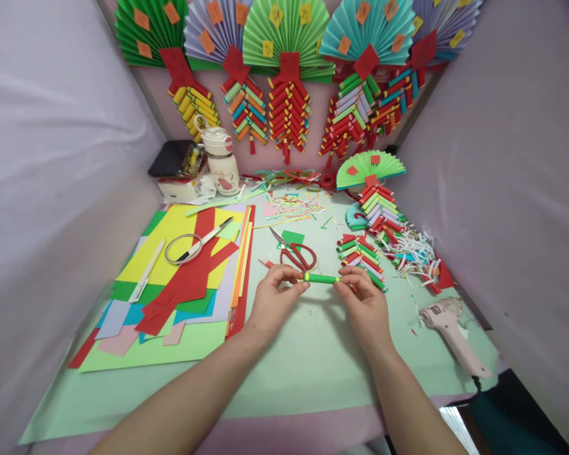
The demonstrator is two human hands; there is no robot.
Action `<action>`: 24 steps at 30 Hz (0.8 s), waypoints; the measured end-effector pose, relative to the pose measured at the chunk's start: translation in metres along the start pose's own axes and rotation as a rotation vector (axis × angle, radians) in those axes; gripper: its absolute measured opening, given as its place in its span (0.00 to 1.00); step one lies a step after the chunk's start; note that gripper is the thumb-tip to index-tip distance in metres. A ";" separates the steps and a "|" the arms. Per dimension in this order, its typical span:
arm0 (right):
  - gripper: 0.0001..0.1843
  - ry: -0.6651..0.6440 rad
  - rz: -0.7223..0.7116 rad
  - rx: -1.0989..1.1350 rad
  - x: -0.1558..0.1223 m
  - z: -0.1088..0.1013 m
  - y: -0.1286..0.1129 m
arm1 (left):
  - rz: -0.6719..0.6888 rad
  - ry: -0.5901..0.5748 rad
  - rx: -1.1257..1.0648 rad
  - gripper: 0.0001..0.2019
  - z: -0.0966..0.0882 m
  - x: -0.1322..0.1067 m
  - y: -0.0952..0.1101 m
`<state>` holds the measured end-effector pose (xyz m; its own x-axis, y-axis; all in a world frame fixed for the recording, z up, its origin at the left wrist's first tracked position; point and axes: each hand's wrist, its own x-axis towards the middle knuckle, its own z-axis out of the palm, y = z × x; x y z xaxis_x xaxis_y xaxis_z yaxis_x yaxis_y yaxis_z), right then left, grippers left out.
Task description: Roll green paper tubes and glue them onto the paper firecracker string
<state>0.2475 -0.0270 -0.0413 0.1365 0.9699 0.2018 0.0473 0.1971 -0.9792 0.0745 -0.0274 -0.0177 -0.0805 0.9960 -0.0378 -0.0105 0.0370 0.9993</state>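
My left hand [277, 297] and my right hand [363, 300] pinch the two ends of a thin green paper roll [321, 278] with a yellow band, held level just above the table. Red-handled scissors [296, 254] lie right behind the roll on a small green paper scrap. A pile of finished paper rolls [360, 253] in red, green and lilac lies just beyond my right hand.
A stack of coloured paper sheets [171, 297] covers the left side, with a ring of tape [183, 248], a pen and a cutter on it. A glue gun [450, 332] lies at the right. Paper fans and roll strings [289, 101] hang on the back wall. A jug [220, 158] stands at the back.
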 end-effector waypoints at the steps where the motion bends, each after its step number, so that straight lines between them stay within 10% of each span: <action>1: 0.05 -0.001 -0.001 0.005 0.000 0.000 0.000 | 0.000 -0.003 -0.007 0.05 0.000 0.000 0.000; 24: 0.10 0.114 0.054 0.030 -0.004 0.021 -0.001 | -0.069 0.052 -0.027 0.09 0.004 -0.004 -0.007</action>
<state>0.2262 -0.0285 -0.0418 0.2494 0.9570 0.1483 0.0079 0.1511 -0.9885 0.0790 -0.0308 -0.0244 -0.1307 0.9855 -0.1080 -0.0449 0.1030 0.9937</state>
